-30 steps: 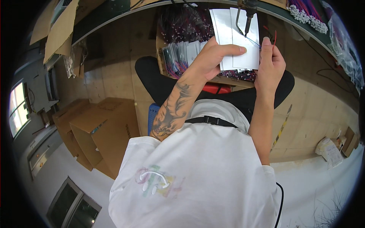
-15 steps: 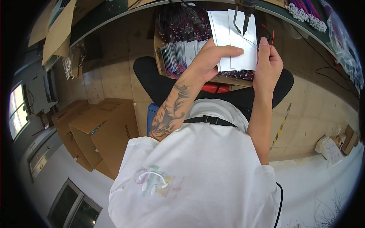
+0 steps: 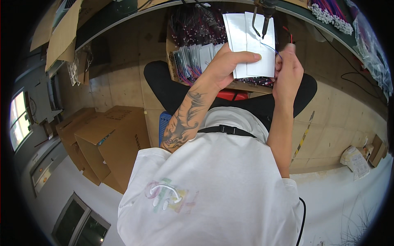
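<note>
My left hand (image 3: 225, 67) is closed on a few thin, flat white panels (image 3: 260, 67), thumb pressed on top and fingers hidden beneath. Over the panels' upper part hangs a soldering iron (image 3: 265, 28) with a dark pointed tip, and a thin bent metal tube (image 3: 254, 25) runs beside it. Both end close to one end of a blue wire (image 3: 271, 47) on the top panel; contact is too small to make out. Beside the panels' right edge, my right hand (image 3: 289, 69) pinches the blue wire's other end and a red wire (image 3: 291, 38).
Below the bench edge (image 3: 135, 15), a cardboard box (image 3: 169, 49) holds many white panels (image 3: 193, 59) with wires. Wire bundles with white connectors (image 3: 334, 20) and clear plastic (image 3: 371, 53) lie at the far right. Large cartons (image 3: 117, 143) stand at left.
The panels have shifted slightly left and down. My right hand has dropped a little, its thumb bending in, and the red wire has tilted. The blue wire now curves more.
</note>
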The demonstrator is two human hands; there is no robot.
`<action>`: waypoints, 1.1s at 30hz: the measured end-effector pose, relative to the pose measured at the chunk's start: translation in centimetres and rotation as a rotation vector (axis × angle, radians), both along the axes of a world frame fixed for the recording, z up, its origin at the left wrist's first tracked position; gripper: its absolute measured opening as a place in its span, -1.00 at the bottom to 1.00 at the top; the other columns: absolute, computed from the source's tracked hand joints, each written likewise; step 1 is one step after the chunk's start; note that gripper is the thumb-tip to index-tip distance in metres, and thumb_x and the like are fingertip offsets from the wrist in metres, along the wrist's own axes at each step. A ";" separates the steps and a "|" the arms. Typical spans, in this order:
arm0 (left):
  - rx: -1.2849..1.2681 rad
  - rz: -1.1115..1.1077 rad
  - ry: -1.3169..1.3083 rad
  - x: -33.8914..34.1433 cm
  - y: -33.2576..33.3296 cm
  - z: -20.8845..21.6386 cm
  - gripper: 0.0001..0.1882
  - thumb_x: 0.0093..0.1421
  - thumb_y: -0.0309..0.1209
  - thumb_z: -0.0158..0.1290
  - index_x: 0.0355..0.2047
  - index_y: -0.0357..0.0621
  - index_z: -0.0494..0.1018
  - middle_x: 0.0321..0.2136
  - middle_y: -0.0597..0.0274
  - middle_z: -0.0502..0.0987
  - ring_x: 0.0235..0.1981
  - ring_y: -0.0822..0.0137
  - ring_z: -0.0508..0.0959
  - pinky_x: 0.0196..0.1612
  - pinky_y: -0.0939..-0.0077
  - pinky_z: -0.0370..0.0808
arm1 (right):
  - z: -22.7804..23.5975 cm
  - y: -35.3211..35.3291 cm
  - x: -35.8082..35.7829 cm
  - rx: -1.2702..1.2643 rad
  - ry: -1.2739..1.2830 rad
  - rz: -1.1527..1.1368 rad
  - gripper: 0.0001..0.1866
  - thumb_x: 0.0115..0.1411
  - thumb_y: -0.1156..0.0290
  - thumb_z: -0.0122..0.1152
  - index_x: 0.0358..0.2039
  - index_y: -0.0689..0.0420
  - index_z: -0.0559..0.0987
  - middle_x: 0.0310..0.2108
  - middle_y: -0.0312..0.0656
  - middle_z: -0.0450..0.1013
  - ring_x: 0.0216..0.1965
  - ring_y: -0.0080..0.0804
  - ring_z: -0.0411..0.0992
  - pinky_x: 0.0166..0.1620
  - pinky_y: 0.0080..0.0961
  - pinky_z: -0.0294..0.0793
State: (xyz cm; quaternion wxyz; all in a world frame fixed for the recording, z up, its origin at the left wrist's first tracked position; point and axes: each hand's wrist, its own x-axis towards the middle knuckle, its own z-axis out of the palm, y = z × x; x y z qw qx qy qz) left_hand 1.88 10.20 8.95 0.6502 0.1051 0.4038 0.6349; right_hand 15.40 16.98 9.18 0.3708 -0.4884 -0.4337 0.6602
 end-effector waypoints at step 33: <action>-0.028 -0.066 0.087 -1.7 0.5 1.7 -0.56 -0.05 -0.60 0.14 -0.11 -0.41 0.36 -0.26 -0.01 0.52 -0.27 0.22 0.58 -0.20 0.40 0.55 | 1.4 3.7 1.4 -0.185 0.075 0.522 -0.63 0.20 0.23 0.13 -0.66 0.18 0.46 -0.73 -0.45 0.21 -0.74 -0.77 0.04 -0.69 -0.76 -0.01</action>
